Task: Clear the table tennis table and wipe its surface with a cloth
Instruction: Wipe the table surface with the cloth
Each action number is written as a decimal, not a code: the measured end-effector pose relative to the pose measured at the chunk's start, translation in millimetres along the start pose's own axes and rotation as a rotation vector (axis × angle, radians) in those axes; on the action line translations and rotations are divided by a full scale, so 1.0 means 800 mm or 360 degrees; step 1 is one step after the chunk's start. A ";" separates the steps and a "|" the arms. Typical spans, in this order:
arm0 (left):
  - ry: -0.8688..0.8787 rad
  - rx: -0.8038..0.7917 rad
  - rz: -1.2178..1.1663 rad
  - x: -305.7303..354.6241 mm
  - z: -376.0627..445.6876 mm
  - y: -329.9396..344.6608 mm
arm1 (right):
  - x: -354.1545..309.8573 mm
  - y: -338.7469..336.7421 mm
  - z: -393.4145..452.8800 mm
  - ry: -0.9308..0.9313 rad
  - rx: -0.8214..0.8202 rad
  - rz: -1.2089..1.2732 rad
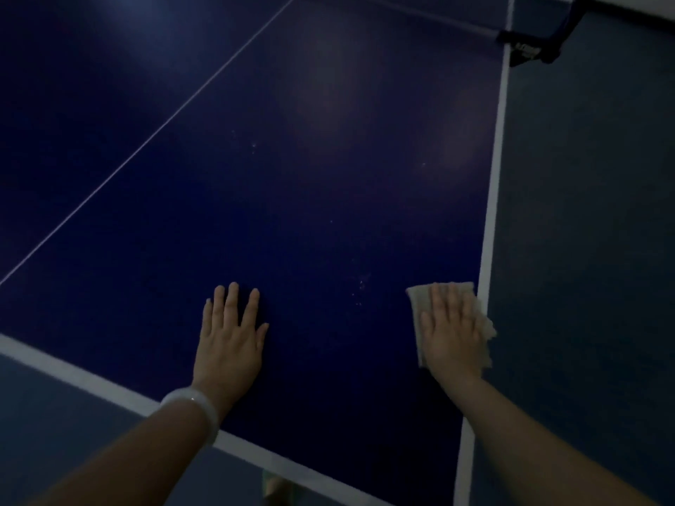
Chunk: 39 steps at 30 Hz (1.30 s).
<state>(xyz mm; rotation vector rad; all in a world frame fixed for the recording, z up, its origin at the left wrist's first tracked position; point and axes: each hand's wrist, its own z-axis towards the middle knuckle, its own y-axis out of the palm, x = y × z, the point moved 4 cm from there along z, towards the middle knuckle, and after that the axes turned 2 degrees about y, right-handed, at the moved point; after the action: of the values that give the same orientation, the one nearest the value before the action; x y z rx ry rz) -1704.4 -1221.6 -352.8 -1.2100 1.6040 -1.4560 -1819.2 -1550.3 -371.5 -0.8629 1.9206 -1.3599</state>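
At the table's near right corner, the right hand (pixel 451 332) presses flat, fingers straight, on the cloth (pixel 420 301), just inside the white side line. The left hand (pixel 230 336) rests flat and empty near the end edge. The table (pixel 310 158) looks cleared as far as the net clamp (pixel 529 45). Pale specks (pixel 359 286) between the hands suggest wiping is under way, with plenty left.

Two hands (pixel 228 345), one cloth (pixel 420 301), seemingly one table (pixel 328 177)
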 end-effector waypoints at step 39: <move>-0.0640 0.0206 -0.0198 0.046 -0.052 0.045 | -0.125 0.002 0.048 -0.0483 0.0084 -0.0159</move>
<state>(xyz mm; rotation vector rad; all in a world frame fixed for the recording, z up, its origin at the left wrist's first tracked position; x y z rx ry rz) -1763.1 -1241.1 -376.5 -1.4395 1.1654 -1.2677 -1730.3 -1491.0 -372.0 -1.0838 1.6218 -1.2489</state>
